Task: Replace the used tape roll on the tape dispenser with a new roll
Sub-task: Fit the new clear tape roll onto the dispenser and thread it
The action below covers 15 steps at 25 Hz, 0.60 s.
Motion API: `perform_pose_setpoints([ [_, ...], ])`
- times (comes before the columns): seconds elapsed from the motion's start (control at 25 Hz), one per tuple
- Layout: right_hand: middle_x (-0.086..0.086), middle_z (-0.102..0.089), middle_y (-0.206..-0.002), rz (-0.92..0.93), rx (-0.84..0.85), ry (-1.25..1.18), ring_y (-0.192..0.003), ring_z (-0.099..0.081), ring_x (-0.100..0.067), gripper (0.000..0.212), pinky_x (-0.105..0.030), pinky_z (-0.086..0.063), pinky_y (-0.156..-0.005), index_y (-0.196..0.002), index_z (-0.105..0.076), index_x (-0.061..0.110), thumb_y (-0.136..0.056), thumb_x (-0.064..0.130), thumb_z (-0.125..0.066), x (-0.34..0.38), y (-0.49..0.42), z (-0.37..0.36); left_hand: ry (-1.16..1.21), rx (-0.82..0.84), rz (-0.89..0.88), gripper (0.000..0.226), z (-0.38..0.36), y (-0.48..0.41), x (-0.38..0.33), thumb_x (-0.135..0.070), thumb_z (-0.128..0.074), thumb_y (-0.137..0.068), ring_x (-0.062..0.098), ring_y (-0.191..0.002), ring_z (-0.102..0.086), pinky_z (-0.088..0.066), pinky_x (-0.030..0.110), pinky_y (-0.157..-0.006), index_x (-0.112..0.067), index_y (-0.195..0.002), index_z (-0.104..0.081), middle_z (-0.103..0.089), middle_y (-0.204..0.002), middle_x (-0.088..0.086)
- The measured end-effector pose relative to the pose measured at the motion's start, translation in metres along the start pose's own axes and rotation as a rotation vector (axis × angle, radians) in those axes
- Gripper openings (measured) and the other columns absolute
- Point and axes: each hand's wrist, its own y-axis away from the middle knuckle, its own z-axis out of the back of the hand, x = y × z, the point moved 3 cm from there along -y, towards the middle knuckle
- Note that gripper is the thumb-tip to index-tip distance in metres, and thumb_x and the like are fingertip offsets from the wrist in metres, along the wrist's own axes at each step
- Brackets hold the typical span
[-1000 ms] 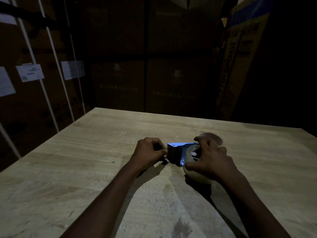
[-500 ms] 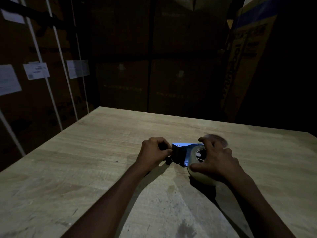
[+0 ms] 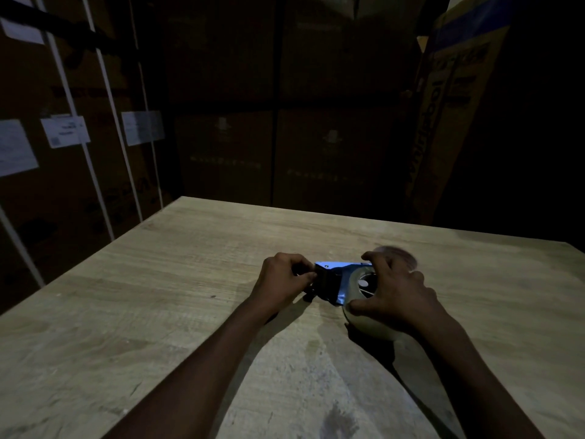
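Looking down, I see stacked cardboard boxes (image 3: 272,137) filling the dark behind and to the left, some strapped with white bands and carrying paper labels (image 3: 65,131). In front of them the pale wooden bench (image 3: 158,312) takes up the lower half of the view, lit where I work. My two bare forearms reach forward across it.

The tape dispenser (image 3: 332,280) lies on the bench between my hands, its blue frame catching the light, its dark front end pointing left. The tape roll (image 3: 356,293) sits on the dispenser's wheel at the right end, its pale side and white hub spokes showing.

My right hand (image 3: 395,296) is draped over the roll, fingers (image 3: 373,263) spread around its rim, the thumb pressed to the near edge. A second, darker roll (image 3: 397,253) shows blurred just behind my right hand; I cannot tell whether it touches it.

My left hand (image 3: 281,280) is curled at the dispenser's front end, fingers pressed together in a pinch against the dark part there. What exactly is pinched is too dark to tell.

Compared with half a second ago, both hands keep the same hold on the same parts, and the dispenser lies in the same place on the bench. The only difference is a slight shift of my head.
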Motion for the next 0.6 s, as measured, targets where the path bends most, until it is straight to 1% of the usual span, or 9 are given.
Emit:
perform_pose_setpoints([
  [0.04, -0.008, -0.032, -0.147, 0.000, -0.002, 0.003, -0.125, -0.037, -0.041, 0.095, -0.051, -0.042, -0.093, -0.135, -0.020, 0.043, -0.054, 0.063, -0.066, 0.0001, -0.0002, 0.0000, -0.013, -0.005, -0.013, 0.014, -0.0004, -0.0005, 0.0002, -0.013, -0.072, -0.078, 0.011, -0.081, -0.068, -0.057, 0.025, -0.073, -0.017, -0.091, -0.076, -0.075, -0.087, 0.000],
  [0.12, -0.009, -0.032, -0.146, 0.000, -0.002, 0.012, -0.124, -0.038, -0.041, 0.095, -0.050, -0.042, -0.092, -0.134, -0.020, 0.043, -0.053, 0.064, -0.066, 0.0000, -0.0007, -0.0001, -0.046, -0.021, -0.038, 0.011, -0.0014, -0.0006, 0.0000, -0.013, -0.072, -0.079, 0.006, -0.074, -0.065, -0.049, 0.007, -0.062, -0.016, -0.089, -0.075, -0.071, -0.081, -0.005],
  [0.16, -0.009, -0.033, -0.146, 0.001, -0.002, 0.016, -0.123, -0.038, -0.041, 0.095, -0.050, -0.042, -0.091, -0.134, -0.020, 0.043, -0.053, 0.064, -0.066, 0.0000, -0.0008, -0.0002, -0.058, -0.028, -0.047, 0.010, -0.0018, -0.0005, -0.0003, -0.013, -0.072, -0.079, 0.003, -0.071, -0.063, -0.045, 0.004, -0.058, -0.016, -0.088, -0.075, -0.069, -0.079, -0.007],
  [0.24, -0.009, -0.033, -0.144, 0.005, -0.003, 0.019, -0.122, -0.039, -0.041, 0.095, -0.049, -0.042, -0.090, -0.133, -0.020, 0.043, -0.053, 0.065, -0.066, 0.0004, -0.0010, -0.0006, -0.066, -0.035, -0.055, 0.008, -0.0027, -0.0010, -0.0007, -0.012, -0.072, -0.079, 0.002, -0.067, -0.062, -0.045, 0.005, -0.056, -0.016, -0.086, -0.075, -0.066, -0.077, -0.009],
  [0.36, -0.010, -0.034, -0.144, 0.005, -0.007, 0.017, -0.123, -0.038, -0.041, 0.095, -0.050, -0.042, -0.090, -0.133, -0.020, 0.043, -0.053, 0.064, -0.066, 0.0006, -0.0016, -0.0003, -0.061, -0.046, -0.070, 0.006, -0.0038, -0.0024, -0.0004, -0.011, -0.072, -0.079, 0.007, -0.062, -0.065, -0.053, 0.018, -0.059, -0.016, -0.082, -0.074, -0.067, -0.076, -0.008],
  [0.4, -0.010, -0.033, -0.144, 0.004, -0.006, 0.015, -0.123, -0.038, -0.041, 0.095, -0.051, -0.042, -0.090, -0.133, -0.021, 0.043, -0.053, 0.064, -0.067, 0.0005, -0.0016, -0.0003, -0.057, -0.046, -0.072, 0.006, -0.0043, -0.0027, 0.0002, -0.011, -0.072, -0.079, 0.006, -0.060, -0.065, -0.054, 0.017, -0.058, -0.016, -0.082, -0.074, -0.067, -0.075, -0.009],
  [0.48, -0.010, -0.033, -0.144, 0.003, -0.004, 0.011, -0.124, -0.038, -0.041, 0.096, -0.051, -0.042, -0.091, -0.134, -0.021, 0.043, -0.053, 0.064, -0.067, 0.0002, -0.0014, -0.0005, -0.045, -0.043, -0.071, 0.005, -0.0047, -0.0030, 0.0018, -0.012, -0.073, -0.079, 0.002, -0.057, -0.064, -0.049, 0.009, -0.053, -0.016, -0.081, -0.074, -0.065, -0.073, -0.013],
  [0.52, -0.010, -0.033, -0.144, 0.002, -0.003, 0.011, -0.124, -0.038, -0.041, 0.096, -0.051, -0.042, -0.091, -0.134, -0.021, 0.043, -0.053, 0.064, -0.067, 0.0001, -0.0013, -0.0006, -0.041, -0.040, -0.068, 0.006, -0.0049, -0.0033, 0.0028, -0.012, -0.073, -0.079, 0.000, -0.057, -0.064, -0.047, 0.007, -0.052, -0.017, -0.081, -0.074, -0.065, -0.073, -0.015],
  [0.6, -0.010, -0.033, -0.144, 0.000, -0.004, 0.013, -0.124, -0.038, -0.041, 0.096, -0.051, -0.043, -0.091, -0.134, -0.021, 0.043, -0.052, 0.065, -0.066, 0.0000, -0.0014, -0.0007, -0.036, -0.027, -0.066, 0.009, -0.0056, -0.0040, 0.0047, -0.011, -0.071, -0.079, 0.000, -0.062, -0.065, -0.047, 0.006, -0.053, -0.019, -0.083, -0.073, -0.065, -0.074, -0.016],
])
